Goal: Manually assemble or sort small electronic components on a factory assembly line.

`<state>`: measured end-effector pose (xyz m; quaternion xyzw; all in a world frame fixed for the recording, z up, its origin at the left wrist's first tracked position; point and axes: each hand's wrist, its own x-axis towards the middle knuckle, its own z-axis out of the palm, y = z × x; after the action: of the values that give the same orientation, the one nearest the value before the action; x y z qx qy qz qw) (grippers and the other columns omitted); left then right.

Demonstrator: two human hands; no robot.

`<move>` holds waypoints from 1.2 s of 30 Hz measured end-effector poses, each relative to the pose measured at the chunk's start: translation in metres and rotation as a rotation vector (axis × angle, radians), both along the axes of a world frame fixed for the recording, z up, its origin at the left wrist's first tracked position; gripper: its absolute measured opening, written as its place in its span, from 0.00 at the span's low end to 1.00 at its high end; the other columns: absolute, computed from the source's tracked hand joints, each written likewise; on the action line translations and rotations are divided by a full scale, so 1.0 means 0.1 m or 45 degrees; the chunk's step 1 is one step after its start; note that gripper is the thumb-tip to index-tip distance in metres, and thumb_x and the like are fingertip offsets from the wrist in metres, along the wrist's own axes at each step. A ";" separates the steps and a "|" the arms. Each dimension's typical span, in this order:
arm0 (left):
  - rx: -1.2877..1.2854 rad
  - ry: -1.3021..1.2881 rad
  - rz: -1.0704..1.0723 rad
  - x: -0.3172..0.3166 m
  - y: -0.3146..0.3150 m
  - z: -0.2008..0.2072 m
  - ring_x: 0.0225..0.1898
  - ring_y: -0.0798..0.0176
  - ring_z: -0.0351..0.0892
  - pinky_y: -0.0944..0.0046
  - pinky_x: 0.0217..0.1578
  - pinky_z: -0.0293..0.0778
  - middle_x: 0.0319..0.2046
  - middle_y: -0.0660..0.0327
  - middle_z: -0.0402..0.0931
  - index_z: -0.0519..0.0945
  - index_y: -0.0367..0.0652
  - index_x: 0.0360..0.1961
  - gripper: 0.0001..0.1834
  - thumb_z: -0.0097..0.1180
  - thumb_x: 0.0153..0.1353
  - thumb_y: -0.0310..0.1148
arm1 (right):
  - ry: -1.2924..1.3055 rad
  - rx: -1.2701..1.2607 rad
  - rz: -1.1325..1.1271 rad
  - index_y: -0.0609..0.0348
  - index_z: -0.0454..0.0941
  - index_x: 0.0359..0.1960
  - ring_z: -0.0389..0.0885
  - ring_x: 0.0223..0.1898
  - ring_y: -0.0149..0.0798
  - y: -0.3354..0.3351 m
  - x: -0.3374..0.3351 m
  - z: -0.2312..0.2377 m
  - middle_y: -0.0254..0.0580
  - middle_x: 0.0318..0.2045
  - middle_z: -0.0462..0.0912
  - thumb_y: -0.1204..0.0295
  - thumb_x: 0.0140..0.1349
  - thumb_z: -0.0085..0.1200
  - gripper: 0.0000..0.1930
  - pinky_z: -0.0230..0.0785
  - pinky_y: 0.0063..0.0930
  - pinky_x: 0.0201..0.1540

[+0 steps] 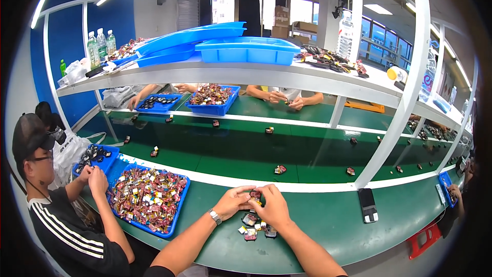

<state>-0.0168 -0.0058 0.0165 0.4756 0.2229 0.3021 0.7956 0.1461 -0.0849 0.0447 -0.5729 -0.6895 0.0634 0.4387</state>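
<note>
Both my hands meet over the near green bench. The fingers of my left hand (233, 204) and my right hand (273, 206) close round a small electronic part (254, 195) with a dark red board and a bit of yellow; the fingers hide much of it. Just below my hands lies a loose cluster of similar parts: a dark-cased piece (249, 219), a red-board piece with a white tab (250, 234), and another (270, 231) under my right wrist. My left wrist wears a silver watch (215, 217).
Left of me stands a blue tray (185, 195) heaped with small parts, beside a co-worker (61, 210) with hands together. A green conveyor (230, 146) carries spaced-out parts beyond my hands. A black phone-like device (367, 205) lies right, near a white post (405, 107). Overhead runs a shelf (220, 75).
</note>
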 end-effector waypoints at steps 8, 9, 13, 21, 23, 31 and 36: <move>-0.086 -0.036 0.005 -0.01 0.03 -0.05 0.52 0.60 0.78 0.58 0.54 0.79 0.51 0.53 0.75 0.69 0.37 0.56 0.16 0.47 0.68 0.22 | -0.262 0.201 0.028 0.51 0.81 0.41 0.79 0.39 0.40 0.07 0.11 -0.10 0.35 0.38 0.77 0.74 0.54 0.60 0.12 0.76 0.34 0.40; -0.087 -0.034 0.004 -0.01 0.02 -0.04 0.52 0.60 0.78 0.58 0.54 0.79 0.51 0.53 0.75 0.69 0.37 0.56 0.16 0.47 0.68 0.22 | -0.261 0.199 0.027 0.51 0.81 0.41 0.79 0.39 0.40 0.07 0.12 -0.10 0.35 0.38 0.77 0.74 0.54 0.60 0.12 0.76 0.34 0.40; -0.101 -0.055 0.016 0.00 0.00 -0.01 0.51 0.60 0.79 0.59 0.53 0.80 0.50 0.52 0.76 0.67 0.37 0.56 0.16 0.47 0.68 0.21 | -0.330 0.219 0.092 0.51 0.81 0.41 0.79 0.41 0.40 0.07 0.16 -0.08 0.35 0.39 0.77 0.76 0.52 0.59 0.13 0.76 0.33 0.40; -0.030 0.001 0.035 0.01 -0.02 -0.04 0.51 0.57 0.79 0.56 0.54 0.79 0.49 0.51 0.76 0.67 0.36 0.56 0.17 0.50 0.66 0.20 | -0.283 0.116 0.217 0.53 0.79 0.37 0.76 0.45 0.43 0.09 0.26 -0.07 0.37 0.42 0.75 0.76 0.51 0.61 0.11 0.73 0.36 0.45; 0.049 0.072 0.028 0.02 -0.03 -0.06 0.51 0.57 0.79 0.56 0.54 0.79 0.50 0.50 0.76 0.67 0.36 0.56 0.18 0.49 0.66 0.19 | -0.277 0.069 0.276 0.53 0.80 0.37 0.74 0.49 0.45 0.09 0.29 -0.07 0.38 0.45 0.75 0.74 0.51 0.62 0.10 0.72 0.37 0.49; 0.138 0.083 -0.037 0.01 -0.02 -0.03 0.51 0.58 0.79 0.57 0.54 0.78 0.51 0.50 0.76 0.67 0.35 0.57 0.19 0.49 0.65 0.18 | -0.127 0.047 0.245 0.54 0.82 0.32 0.73 0.52 0.44 0.11 0.31 -0.14 0.38 0.49 0.75 0.73 0.53 0.62 0.05 0.71 0.36 0.52; 0.152 0.082 -0.058 0.01 -0.02 -0.04 0.51 0.59 0.79 0.57 0.54 0.78 0.51 0.51 0.75 0.66 0.35 0.58 0.20 0.50 0.64 0.19 | -0.135 0.073 0.259 0.55 0.82 0.32 0.73 0.53 0.44 0.10 0.29 -0.11 0.39 0.49 0.76 0.73 0.53 0.61 0.05 0.71 0.36 0.52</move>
<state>-0.0163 -0.0076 0.0129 0.5364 0.2192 0.2813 0.7649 0.1750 -0.0750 0.0339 -0.4898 -0.7678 0.0572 0.4091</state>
